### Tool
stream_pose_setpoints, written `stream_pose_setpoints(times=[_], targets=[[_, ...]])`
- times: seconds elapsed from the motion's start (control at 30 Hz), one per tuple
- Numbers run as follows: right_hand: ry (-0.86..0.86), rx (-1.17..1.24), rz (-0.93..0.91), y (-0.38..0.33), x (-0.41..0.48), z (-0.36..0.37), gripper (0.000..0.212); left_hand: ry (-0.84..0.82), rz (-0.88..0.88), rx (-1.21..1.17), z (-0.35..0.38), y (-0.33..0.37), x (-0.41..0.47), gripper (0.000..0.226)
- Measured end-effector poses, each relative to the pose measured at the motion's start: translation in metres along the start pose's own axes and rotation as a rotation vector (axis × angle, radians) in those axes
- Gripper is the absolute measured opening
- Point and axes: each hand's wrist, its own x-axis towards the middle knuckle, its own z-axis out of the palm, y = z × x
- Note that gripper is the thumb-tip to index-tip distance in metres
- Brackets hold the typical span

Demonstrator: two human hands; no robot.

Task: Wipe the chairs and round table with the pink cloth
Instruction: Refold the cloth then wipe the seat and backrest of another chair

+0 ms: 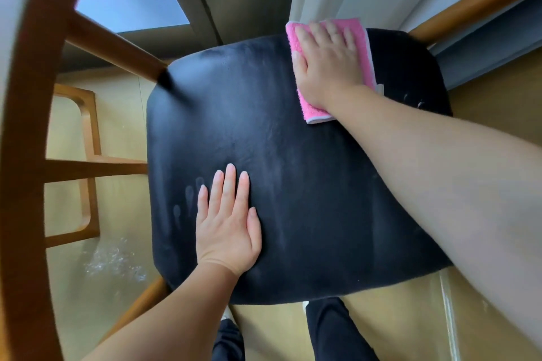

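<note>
a: starting with the biggest thing, we are leaning over the chair, and its black seat (293,170) is filling most of the view, with the wooden frame (32,114) curving round on our left.

b: and we are seeing no round table here, so we judge we are on the chair part of the job.

a: next, our arms. we are reaching the right hand (325,67) out to the far right corner of the seat, fingers spread flat, pressing the pink cloth (365,47) down rather than gripping it.

b: the left hand (227,226) is lying open and flat on the near left part of the seat, holding nothing; we think it is steadying us or the chair.

a: the cloth is lying folded under the right palm, its long axis running from the far edge back toward us, slightly slanted.

b: so the relation that matters: the unwiped stretch of seat is lying toward us and to the left of the cloth. the right hand is the one on it, so we are expecting a pull back along that long axis.

a: smallest last: faint finger smudges (187,199) are showing just left of the left hand, and they probably need a pass too.
</note>
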Motion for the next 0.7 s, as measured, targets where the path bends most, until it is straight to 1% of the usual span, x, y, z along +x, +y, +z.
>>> stream_pose_setpoints(times=[0.1,0.27,0.37,0.57,0.63,0.7], targets=[[0.031,0.023,-0.010,0.000,0.006,-0.001,0.054,0.016,-0.001,-0.004,0.000,0.000,0.001,0.059],[-0.001,0.005,0.012,0.006,-0.025,0.007,0.057,0.014,0.000,-0.001,0.001,0.000,0.001,0.059],[-0.037,-0.014,0.029,0.012,-0.064,0.014,0.059,0.023,0.001,0.009,0.001,0.000,0.001,0.059],[-0.122,0.027,0.090,0.022,-0.163,0.030,0.064,0.019,-0.012,0.041,0.000,0.002,0.001,0.060],[-0.135,0.039,0.101,0.025,-0.197,0.037,0.067,0.009,-0.019,0.049,-0.002,0.003,0.001,0.061],[-0.129,0.041,0.115,0.027,-0.227,0.044,0.064,0.000,-0.022,0.052,-0.003,0.004,0.000,0.063]])
